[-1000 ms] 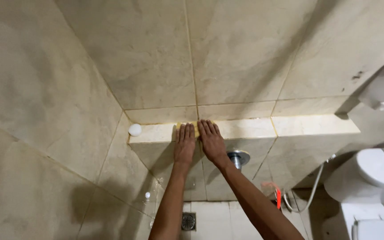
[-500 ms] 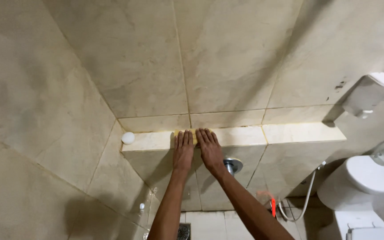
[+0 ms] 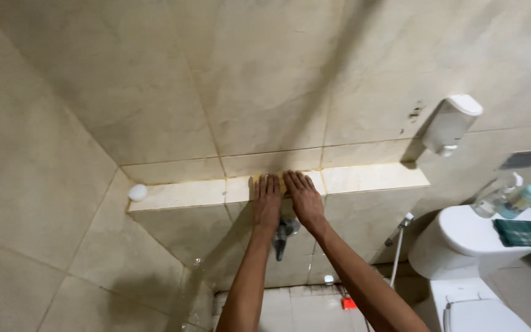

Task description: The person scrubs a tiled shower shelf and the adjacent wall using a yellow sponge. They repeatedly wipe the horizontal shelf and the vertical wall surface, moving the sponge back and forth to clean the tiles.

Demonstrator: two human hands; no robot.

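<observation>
1. A white ball [image 3: 137,192] sits at the ledge's [image 3: 179,195] left end, well apart from both hands; wide strokes that way could knock it off.
2. The left hand [image 3: 268,198] lies flat, fingers together, pressing on the ledge beside the right.
3. A yellow cloth [image 3: 282,182] shows only as a sliver between and under the fingertips; spread palms keep it flat against the tile.
4. The right hand [image 3: 303,195] is also open and flat, gripping nothing, touching the left.
5. Even pressure from both palms looks best; the tap [image 3: 284,233] sits just below the wrists.
6. The dispenser [image 3: 450,125] hangs well right.
</observation>
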